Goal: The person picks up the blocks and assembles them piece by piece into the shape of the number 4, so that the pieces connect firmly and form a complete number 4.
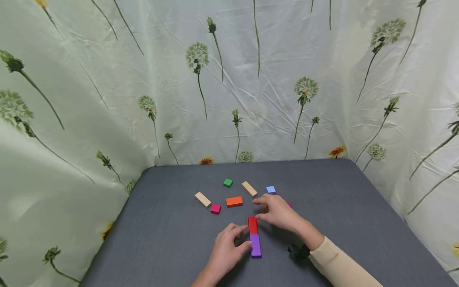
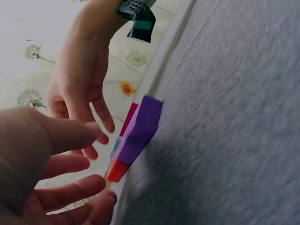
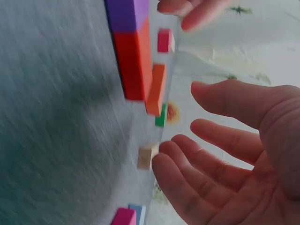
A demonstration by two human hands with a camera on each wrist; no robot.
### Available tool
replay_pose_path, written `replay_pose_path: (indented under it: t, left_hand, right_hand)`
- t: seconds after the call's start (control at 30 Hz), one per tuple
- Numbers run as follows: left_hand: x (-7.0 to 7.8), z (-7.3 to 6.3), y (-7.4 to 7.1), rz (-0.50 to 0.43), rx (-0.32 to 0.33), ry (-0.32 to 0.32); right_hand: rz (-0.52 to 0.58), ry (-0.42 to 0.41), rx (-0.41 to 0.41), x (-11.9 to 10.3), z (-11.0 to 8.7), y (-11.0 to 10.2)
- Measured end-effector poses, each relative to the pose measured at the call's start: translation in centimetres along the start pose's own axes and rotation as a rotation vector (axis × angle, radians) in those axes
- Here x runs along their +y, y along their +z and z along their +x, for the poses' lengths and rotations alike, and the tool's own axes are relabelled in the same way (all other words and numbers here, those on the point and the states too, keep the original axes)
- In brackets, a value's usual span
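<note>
A red block and a purple block lie end to end in one line on the dark grey table, the purple one nearer me. Along their left side is my left hand, fingers loosely bent and thumb by the purple block; the left wrist view shows a gap between the thumb and the purple block. My right hand hovers beyond the far right end of the red block. In the right wrist view its fingers spread apart from the red block, with nothing between them.
Farther back lie an orange block, two tan blocks, a green block, a pink block and a blue block. Another pink block is mostly behind my right hand in the head view. A flowered curtain surrounds the table.
</note>
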State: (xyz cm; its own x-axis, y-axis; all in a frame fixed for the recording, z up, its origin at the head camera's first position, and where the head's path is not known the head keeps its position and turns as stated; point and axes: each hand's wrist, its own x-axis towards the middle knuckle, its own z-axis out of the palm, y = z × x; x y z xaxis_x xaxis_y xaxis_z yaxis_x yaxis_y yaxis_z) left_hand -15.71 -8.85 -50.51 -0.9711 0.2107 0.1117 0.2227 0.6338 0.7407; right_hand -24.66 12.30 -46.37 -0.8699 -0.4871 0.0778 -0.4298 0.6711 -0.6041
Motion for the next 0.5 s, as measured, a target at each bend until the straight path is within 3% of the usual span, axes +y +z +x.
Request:
replay_pose_path:
  t: [0.13, 0.33, 0.5]
  left_hand:
    - [0.1, 0.0, -0.2, 0.088, -0.042, 0.032]
    - [0.2, 0.1, -0.3, 0.141, -0.135, 0.086]
    - [0.1, 0.4, -0.5, 0.183, -0.229, 0.082]
  right_hand:
    - [-0.03, 0.032, 0.091, 0.7, 0.7, -0.9]
    - [-0.078, 0.086, 0.172, 2.5, 1.7, -1.9]
    - [-0.132, 0.11, 0.225, 3.8, 2.7, -2.3]
